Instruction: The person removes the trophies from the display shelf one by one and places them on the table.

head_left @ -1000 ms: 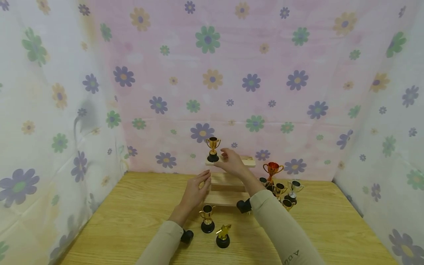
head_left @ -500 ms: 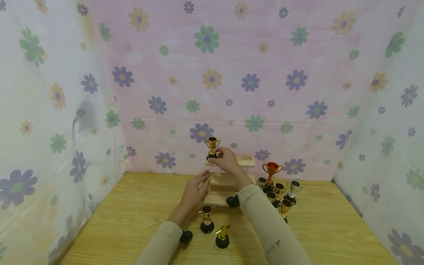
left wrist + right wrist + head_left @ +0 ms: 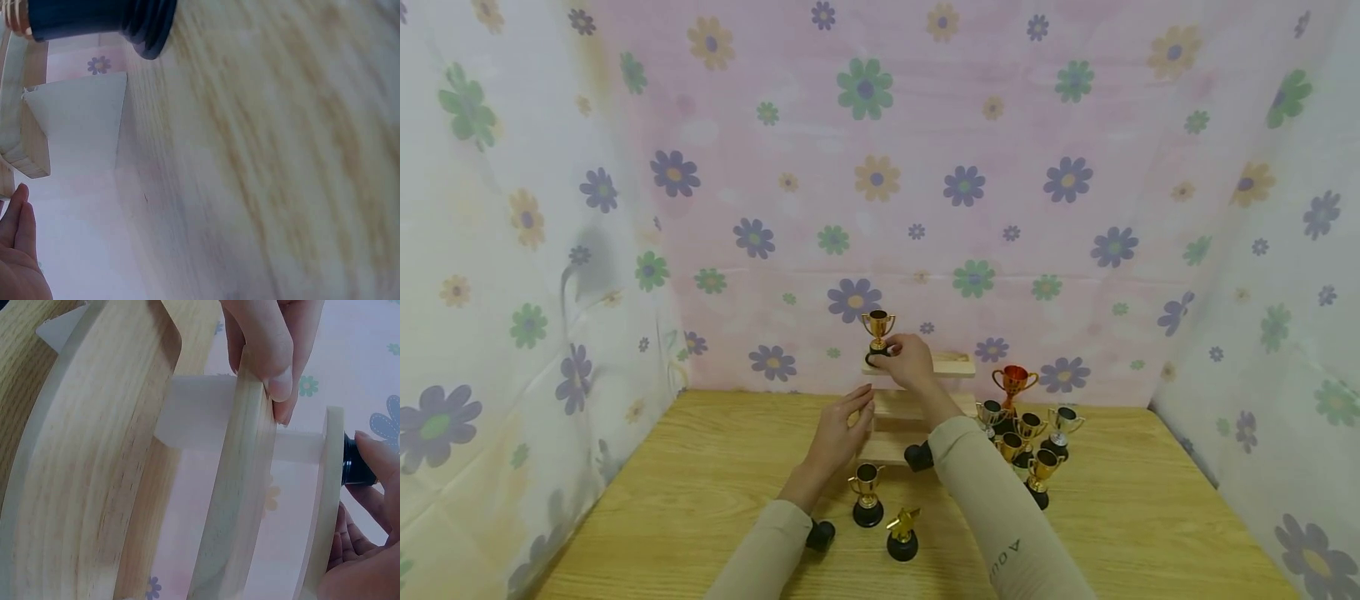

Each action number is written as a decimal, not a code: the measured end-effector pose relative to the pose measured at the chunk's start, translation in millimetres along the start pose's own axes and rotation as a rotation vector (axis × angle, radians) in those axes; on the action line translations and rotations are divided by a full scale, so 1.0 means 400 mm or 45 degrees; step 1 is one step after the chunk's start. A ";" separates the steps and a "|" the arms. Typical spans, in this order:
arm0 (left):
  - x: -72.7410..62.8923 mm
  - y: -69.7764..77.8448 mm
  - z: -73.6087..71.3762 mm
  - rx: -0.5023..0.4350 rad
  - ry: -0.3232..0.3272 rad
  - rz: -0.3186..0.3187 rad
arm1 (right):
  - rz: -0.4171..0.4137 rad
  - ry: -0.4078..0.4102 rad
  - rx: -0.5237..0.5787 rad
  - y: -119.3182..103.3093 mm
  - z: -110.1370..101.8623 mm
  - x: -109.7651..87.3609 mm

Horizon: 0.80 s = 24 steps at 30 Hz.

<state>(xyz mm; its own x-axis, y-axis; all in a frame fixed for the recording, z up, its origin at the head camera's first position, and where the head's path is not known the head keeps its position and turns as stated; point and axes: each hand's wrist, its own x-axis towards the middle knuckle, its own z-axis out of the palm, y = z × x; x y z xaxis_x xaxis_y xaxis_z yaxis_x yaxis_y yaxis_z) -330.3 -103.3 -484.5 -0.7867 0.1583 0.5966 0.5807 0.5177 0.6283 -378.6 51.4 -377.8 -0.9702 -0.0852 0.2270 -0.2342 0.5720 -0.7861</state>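
Note:
A small gold trophy cup [image 3: 878,323] with a black base stands upright at the left end of the top step of a wooden tiered stand [image 3: 955,367]. My right hand [image 3: 912,363] pinches the trophy's black base [image 3: 356,461] between thumb and fingers, close against the plank. Lower down, my left hand [image 3: 838,433] touches the left end of a middle step with nearly straight fingers; its fingertips [image 3: 281,387] rest at that plank's end in the right wrist view. A second gold cup [image 3: 867,492] and a gold star trophy [image 3: 902,533] stand on the table in front.
A cluster of several gold and silver cups [image 3: 1043,471] stands right of the stand, with a taller red cup [image 3: 1015,382] at its back. Flowered cloth [image 3: 865,208] hangs behind and at both sides of the wooden table [image 3: 722,492].
My right hand has moved left from beside the trophy and now pinches its base. The trophy stays at the step's left end, and my left hand keeps its place at the stand.

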 end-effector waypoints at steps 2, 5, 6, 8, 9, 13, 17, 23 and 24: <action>0.001 0.000 0.000 0.004 0.002 0.000 | -0.005 0.016 -0.004 0.000 0.002 0.004; 0.003 -0.002 -0.001 0.013 0.000 -0.010 | 0.001 0.026 0.008 -0.001 0.005 0.007; 0.003 -0.003 -0.001 0.014 -0.001 -0.011 | 0.004 0.027 0.009 -0.001 0.005 0.008; 0.003 -0.004 -0.002 0.019 0.000 -0.014 | 0.002 0.027 0.020 -0.002 0.005 0.008; 0.003 -0.005 -0.002 0.020 0.001 -0.012 | 0.001 0.026 0.024 -0.002 0.005 0.008; 0.001 -0.007 -0.002 0.014 -0.004 -0.012 | -0.021 0.018 0.035 0.000 0.002 0.008; -0.001 -0.008 0.002 0.009 -0.007 -0.001 | -0.028 -0.005 0.035 0.001 -0.011 0.001; -0.002 -0.010 0.002 0.022 -0.004 0.012 | -0.044 -0.041 0.014 0.000 -0.037 -0.017; -0.001 -0.010 0.002 0.023 -0.006 0.010 | -0.050 -0.042 0.010 0.002 -0.040 -0.019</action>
<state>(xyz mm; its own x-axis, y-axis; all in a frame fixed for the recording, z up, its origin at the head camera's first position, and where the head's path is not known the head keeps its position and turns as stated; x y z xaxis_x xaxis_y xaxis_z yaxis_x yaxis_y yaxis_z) -332.4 -104.8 -487.8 -0.7831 0.1663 0.5993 0.5831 0.5317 0.6143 -370.4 65.4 -371.1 -0.9618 -0.1340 0.2386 -0.2721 0.5613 -0.7816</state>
